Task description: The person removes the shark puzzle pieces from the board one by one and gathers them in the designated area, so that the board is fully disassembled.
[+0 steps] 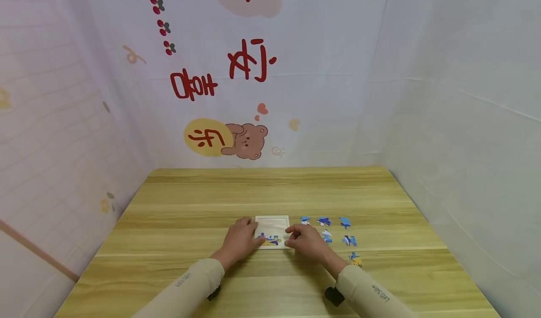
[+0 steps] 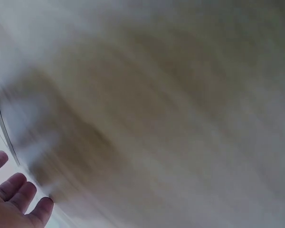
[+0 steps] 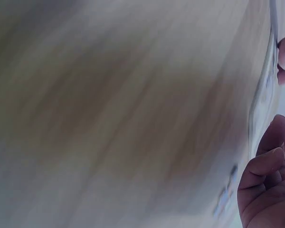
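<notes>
A white puzzle tray (image 1: 272, 218) lies on the table, with joined blue and yellow jigsaw pieces (image 1: 272, 240) along its lower part. My left hand (image 1: 240, 239) rests at the tray's left edge, its thumb near the lower left corner. At the tray's right side is my right hand (image 1: 307, 242), with its index finger and thumb apart and nothing visible between them. The right wrist view shows the right hand's fingers (image 3: 270, 164) loosely bent. In the left wrist view, the left hand's fingers (image 2: 23, 192) show only at the lower left corner.
Several loose blue, white and yellow jigsaw pieces (image 1: 349, 240) lie spread to the right of the tray, one partly behind my right hand. The wood-grain table (image 1: 203, 191) meets printed cloth walls (image 1: 321, 120) at its back and sides.
</notes>
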Tool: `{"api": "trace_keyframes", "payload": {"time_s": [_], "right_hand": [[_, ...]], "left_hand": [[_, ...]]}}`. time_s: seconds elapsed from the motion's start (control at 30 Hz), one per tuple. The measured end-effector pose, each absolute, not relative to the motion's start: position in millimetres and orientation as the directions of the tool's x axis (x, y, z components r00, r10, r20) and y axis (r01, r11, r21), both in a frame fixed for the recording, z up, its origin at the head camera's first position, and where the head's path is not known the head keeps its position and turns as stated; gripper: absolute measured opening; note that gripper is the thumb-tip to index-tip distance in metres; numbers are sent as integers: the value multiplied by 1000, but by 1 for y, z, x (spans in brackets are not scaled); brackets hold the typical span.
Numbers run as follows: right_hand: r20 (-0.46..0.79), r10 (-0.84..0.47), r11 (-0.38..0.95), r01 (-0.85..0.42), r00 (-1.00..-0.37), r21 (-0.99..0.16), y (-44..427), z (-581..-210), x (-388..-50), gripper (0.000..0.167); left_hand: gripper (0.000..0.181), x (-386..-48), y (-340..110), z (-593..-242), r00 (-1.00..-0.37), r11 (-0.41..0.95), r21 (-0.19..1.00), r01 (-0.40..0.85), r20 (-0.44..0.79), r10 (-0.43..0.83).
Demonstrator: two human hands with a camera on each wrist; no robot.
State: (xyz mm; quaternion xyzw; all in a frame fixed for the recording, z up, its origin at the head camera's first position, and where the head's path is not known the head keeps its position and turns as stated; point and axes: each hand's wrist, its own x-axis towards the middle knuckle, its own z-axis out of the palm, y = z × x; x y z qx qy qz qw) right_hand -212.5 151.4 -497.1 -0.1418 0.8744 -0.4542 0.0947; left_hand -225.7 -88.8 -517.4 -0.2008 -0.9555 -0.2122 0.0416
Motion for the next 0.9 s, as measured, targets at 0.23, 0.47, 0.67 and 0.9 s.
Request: {"api": "trace_keyframes", "payload": {"time_s": [0.23, 0.47, 0.67, 0.9], "right_hand": [[3, -326, 568, -199, -945, -799, 128, -510, -216, 31], [13, -322, 627, -224, -946, -746, 124, -515, -217, 27], [32, -320, 656, -246, -947, -714, 124, -515, -219, 26], [32, -288, 627, -214, -957, -749, 122, -517, -220, 30]], "left_hand": [[49, -226, -88, -524, -902, 840, 327, 433, 164, 400], [48, -226, -89, -524, -898, 839, 322, 439, 186, 399], [48, -227, -88, -524, -900, 842, 318, 436, 174, 400], [46, -225, -87, -522, -901, 844, 316, 433, 168, 399]]}}
